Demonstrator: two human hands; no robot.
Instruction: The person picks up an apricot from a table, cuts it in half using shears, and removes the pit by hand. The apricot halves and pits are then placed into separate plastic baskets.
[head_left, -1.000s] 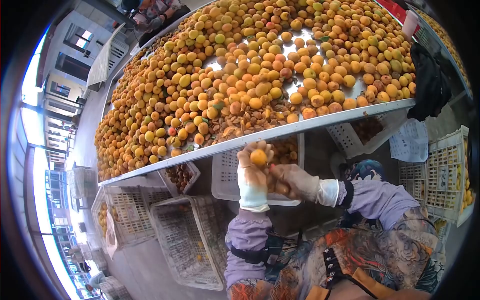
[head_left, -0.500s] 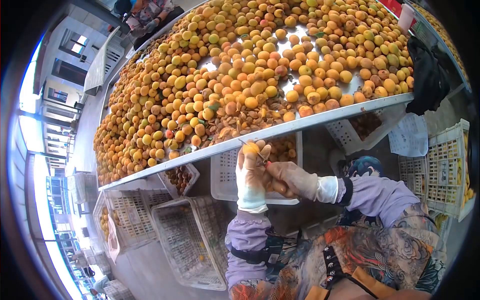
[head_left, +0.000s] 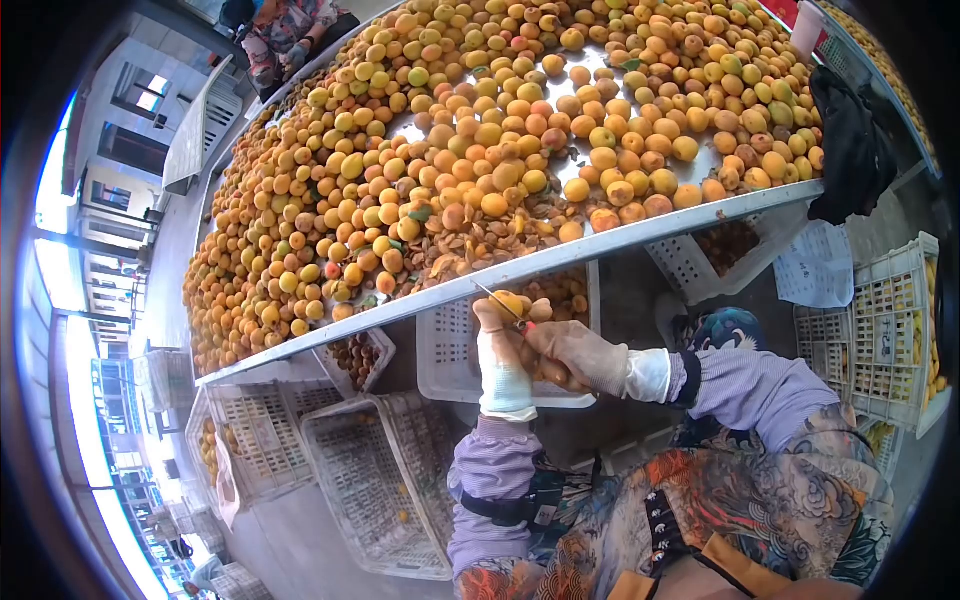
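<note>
My left hand (head_left: 505, 362), in a whitish glove, is closed around an apricot (head_left: 512, 301) just below the table's front edge. My right hand (head_left: 583, 354), also gloved, grips a small knife (head_left: 494, 297) with a red handle. Its thin blade lies across the apricot and points up and left; how deep it cuts, I cannot tell. Both hands are above a white crate (head_left: 440, 350) that holds orange fruit pieces (head_left: 570, 288). The metal-rimmed table (head_left: 600, 247) ahead carries a broad heap of apricots (head_left: 450, 165), with brownish scraps (head_left: 500, 240) near its front edge.
A stack of empty-looking crates (head_left: 375, 490) stands at lower left. More crates (head_left: 880, 330) with yellow fruit are at right. Black cloth (head_left: 850, 145) hangs over the table's right corner, near a paper sheet (head_left: 815, 268). Another person (head_left: 290, 40) is at the far left side.
The knife blade now shows longer across the apricot, angled up and left. My left fingers have shifted around the fruit. The whole view has moved slightly.
</note>
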